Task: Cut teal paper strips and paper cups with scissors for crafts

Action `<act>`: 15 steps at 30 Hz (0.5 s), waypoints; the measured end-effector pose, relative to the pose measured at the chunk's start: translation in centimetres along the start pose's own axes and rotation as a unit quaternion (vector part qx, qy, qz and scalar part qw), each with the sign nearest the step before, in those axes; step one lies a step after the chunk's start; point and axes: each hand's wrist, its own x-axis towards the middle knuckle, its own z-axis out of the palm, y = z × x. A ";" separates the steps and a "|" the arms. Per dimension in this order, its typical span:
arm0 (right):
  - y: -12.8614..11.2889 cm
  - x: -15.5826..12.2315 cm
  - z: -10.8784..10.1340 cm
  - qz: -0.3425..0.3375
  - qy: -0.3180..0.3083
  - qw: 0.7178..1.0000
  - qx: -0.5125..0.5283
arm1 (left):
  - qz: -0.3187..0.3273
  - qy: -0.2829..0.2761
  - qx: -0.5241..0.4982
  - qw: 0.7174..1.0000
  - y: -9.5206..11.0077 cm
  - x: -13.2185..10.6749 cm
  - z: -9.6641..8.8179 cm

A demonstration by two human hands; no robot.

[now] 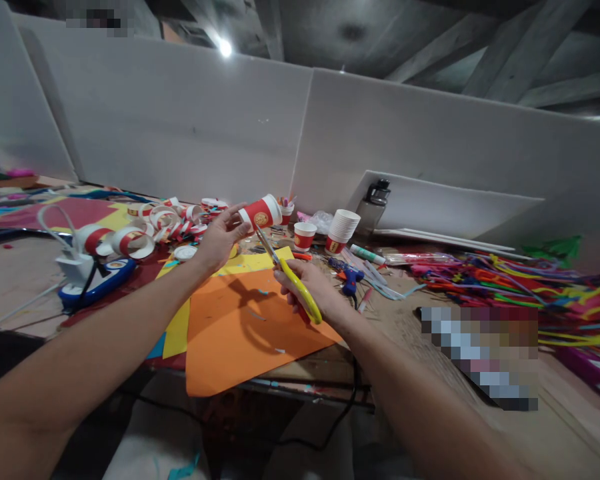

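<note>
My left hand (226, 232) grips a red and white paper cup (261, 215), tilted on its side with its rim to the right. In my right hand (305, 287) is a pair of scissors (300, 291) with yellow handles. Their blades point up and left, with the tips at the cup's lower side; whether they touch it I cannot tell. Below both hands lies an orange sheet (230, 340) over yellow sheets (177, 330). Behind them stand a single paper cup (305, 236) and a stack of cups (343, 227).
Cut cup rings and strips (165, 223) lie at the left, near a blue-edged power strip (97, 283). A blue glue gun (351, 279), a dark bottle (373, 208) and many colourful pipe cleaners (505, 280) are at the right. White boards (190, 127) stand behind the table.
</note>
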 end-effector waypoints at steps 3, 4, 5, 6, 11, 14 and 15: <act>0.1 0.0 0.0 0.000 -0.002 1.000 0.003 | 0.012 -0.007 0.013 1.000 -0.2 0.1 -0.2; 0.1 0.0 0.0 0.001 -0.002 1.000 0.004 | 0.017 -0.008 0.017 1.000 -0.3 0.2 -0.2; 0.1 0.0 0.1 -0.001 -0.003 1.000 0.005 | 0.021 -0.010 0.021 1.000 -0.3 0.2 -0.3; 0.1 0.0 0.1 -0.002 -0.003 1.000 0.006 | 0.025 -0.011 0.025 0.999 -0.3 0.2 -0.3; -0.1 -0.1 0.1 0.004 -0.002 1.000 0.011 | 0.035 -0.013 0.040 0.999 -0.2 0.1 -0.3; -0.3 -0.2 0.1 0.011 0.000 1.000 0.001 | 0.037 -0.013 0.044 0.998 -0.2 0.1 -0.2; -0.4 -0.3 0.1 0.013 0.001 1.000 -0.004 | 0.037 -0.012 0.044 0.998 -0.2 0.2 -0.2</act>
